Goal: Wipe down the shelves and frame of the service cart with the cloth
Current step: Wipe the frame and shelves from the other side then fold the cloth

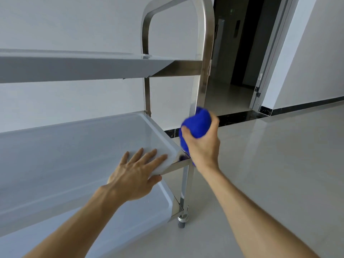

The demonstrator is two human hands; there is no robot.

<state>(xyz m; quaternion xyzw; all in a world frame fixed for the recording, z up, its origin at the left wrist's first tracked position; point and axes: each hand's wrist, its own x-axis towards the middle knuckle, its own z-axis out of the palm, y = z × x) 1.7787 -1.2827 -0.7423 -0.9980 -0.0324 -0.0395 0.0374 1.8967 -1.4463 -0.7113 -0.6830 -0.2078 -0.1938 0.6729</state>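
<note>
The service cart has three pale plastic shelves and a shiny steel frame [204, 53]. My right hand [202, 146] is shut on a bunched blue cloth [197, 123], wrapped around the near upright post just above the middle shelf [74, 142]. The cloth hides that stretch of the post. My left hand [137, 174] lies flat, fingers spread, on the front right corner of the middle shelf, thumb under its rim. The top shelf [74, 66] is above, the bottom shelf [130, 220] below.
A white wall stands right behind the cart. To the right, a dark open doorway [236, 53] with a metal door frame [268, 71]. The floor [279, 164] is glossy grey tile with a black skirting strip. A cart foot [182, 219] rests on the floor.
</note>
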